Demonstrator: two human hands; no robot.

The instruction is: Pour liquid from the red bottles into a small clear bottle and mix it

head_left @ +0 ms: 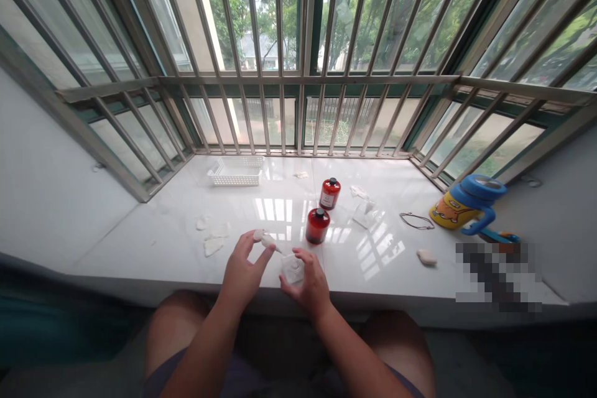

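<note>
Pinching a white, thin-tipped dropper (265,239), the left hand (243,270) is clamping its fingers. The right hand (308,286) is gripping a squat clear bottle (292,269); its fingers are curling around it.

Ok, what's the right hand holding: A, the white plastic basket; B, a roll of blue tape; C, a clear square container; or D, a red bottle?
C. The right hand wraps around the clear square container, while the left hand holds a white dropper.
</note>
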